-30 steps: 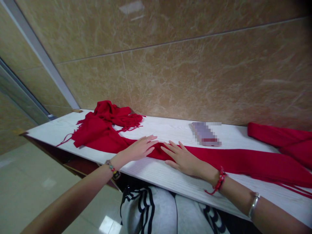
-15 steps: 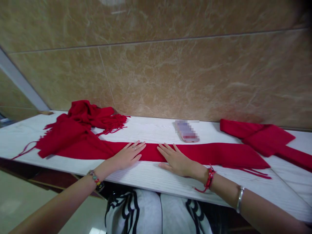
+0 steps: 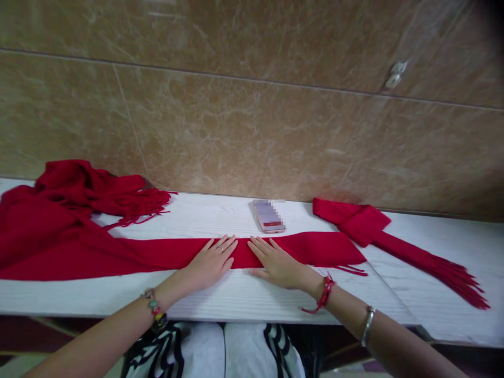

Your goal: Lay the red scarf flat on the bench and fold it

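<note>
A red fringed scarf lies along the white table, its middle part folded into a long narrow strip (image 3: 157, 254). Both hands rest palm down on this strip, fingers stretched out, with a small gap of red cloth between them. My left hand (image 3: 210, 262) wears a ring and a beaded bracelet. My right hand (image 3: 277, 263) has a red cord bracelet at the wrist and a silver bangle further up the arm. The strip's right end (image 3: 331, 247) comes to a slanted point with a few fringe strands. On the left the cloth spreads wider, beside a bunched, fringed red heap (image 3: 74, 184).
A phone (image 3: 270, 216), partly pixelated, lies behind the strip. At the right is another red scarf (image 3: 364, 224), folded over, its fringe toward the table's front. A brown marbled wall (image 3: 252, 136) closes off the back, with a white fitting (image 3: 396, 74) on it.
The view has turned right, so the phone and scarves appear further left. Both flat hands have shifted right along the strip, and the gap between them is narrower.
</note>
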Tool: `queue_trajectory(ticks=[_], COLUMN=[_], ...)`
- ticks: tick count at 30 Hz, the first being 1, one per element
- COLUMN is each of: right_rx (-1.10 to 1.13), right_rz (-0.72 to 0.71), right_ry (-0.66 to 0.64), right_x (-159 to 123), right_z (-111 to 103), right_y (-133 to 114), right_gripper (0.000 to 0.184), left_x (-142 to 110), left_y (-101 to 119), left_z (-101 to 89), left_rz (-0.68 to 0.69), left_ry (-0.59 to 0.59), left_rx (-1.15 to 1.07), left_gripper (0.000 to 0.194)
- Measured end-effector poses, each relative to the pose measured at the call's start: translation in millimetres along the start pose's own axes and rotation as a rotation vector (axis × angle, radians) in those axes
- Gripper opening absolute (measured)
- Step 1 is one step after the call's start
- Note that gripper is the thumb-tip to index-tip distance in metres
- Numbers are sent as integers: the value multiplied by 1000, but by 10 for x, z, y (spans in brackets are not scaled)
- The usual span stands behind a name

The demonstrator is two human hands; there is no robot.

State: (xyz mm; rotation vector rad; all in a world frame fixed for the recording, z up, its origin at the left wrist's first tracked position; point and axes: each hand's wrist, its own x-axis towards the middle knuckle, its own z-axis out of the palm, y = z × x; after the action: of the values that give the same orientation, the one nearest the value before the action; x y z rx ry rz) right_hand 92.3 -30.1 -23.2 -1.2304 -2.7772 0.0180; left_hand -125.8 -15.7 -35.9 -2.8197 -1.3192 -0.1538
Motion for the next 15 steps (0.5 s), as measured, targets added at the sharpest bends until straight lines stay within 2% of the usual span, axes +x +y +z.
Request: queue_trajectory(ticks=[5,9,15], right_rx=[-157,-239,-237], right_rz=[121,130,180], right_ry=[-33,-96,-31], right_x=[-357,-579,-891], right_z=[-59,-153,-186], right_y=[427,646,972], right_gripper=[72,73,65], left_x=[-30,-13,-11], left_y=[-65,-9,32], left_z=[-19,-101,-146], left_rz=[-38,-76,-94], left_ry=[-89,-146,-180], left_rx=[10,17,40], left_gripper=[51,52,53])
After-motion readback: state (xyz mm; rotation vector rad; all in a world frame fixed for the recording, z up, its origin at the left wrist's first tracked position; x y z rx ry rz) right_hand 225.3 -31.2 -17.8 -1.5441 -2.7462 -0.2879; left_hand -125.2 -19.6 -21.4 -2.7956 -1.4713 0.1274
